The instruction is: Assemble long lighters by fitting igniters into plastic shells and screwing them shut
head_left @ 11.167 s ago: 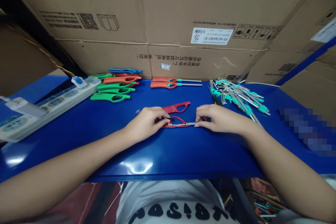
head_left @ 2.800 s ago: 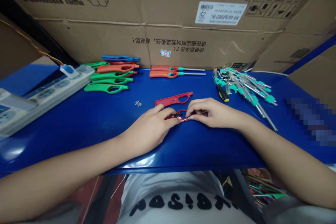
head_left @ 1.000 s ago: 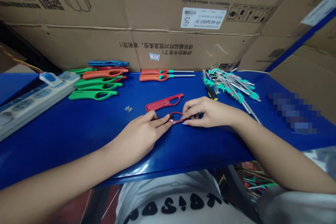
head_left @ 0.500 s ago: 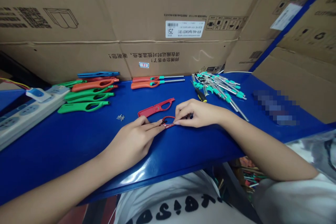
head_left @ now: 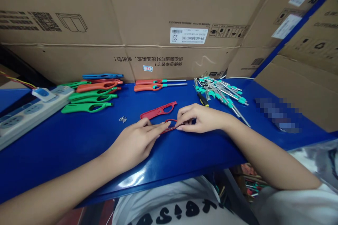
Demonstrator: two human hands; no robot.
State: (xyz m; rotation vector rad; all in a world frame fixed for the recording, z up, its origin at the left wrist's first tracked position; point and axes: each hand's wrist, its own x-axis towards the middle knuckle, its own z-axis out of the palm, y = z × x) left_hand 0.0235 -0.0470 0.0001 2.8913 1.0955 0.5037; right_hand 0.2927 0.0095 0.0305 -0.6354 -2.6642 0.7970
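Note:
Between my hands a red lighter casing half (head_left: 171,129) lies on the blue table, mostly covered by fingers. My left hand (head_left: 139,139) grips its left part, with the fingertips pressed close to the loop-shaped handle. At its right end, my right hand (head_left: 203,117) pinches with thumb and forefinger; whether a small part is between those fingertips is hidden. Just beyond lies a matching red casing half (head_left: 158,111), inner side up. A small pile of screws (head_left: 122,119) sits left of it, and a screwdriver (head_left: 203,100) with a black and yellow handle rests behind my right hand.
Green casings (head_left: 87,107) are stacked at the left beside a white power strip (head_left: 34,110). Two orange-red lighters (head_left: 149,87) with metal tubes lie at the back. Several metal tubes with teal fittings (head_left: 224,93) are heaped right of them. A cardboard wall (head_left: 105,35) closes the back.
The view has shifted slightly, so the table sits lower in it. My left fingertips have moved over the casing, and a dark bit seen beside them is now covered. Both hands stay on the casing.

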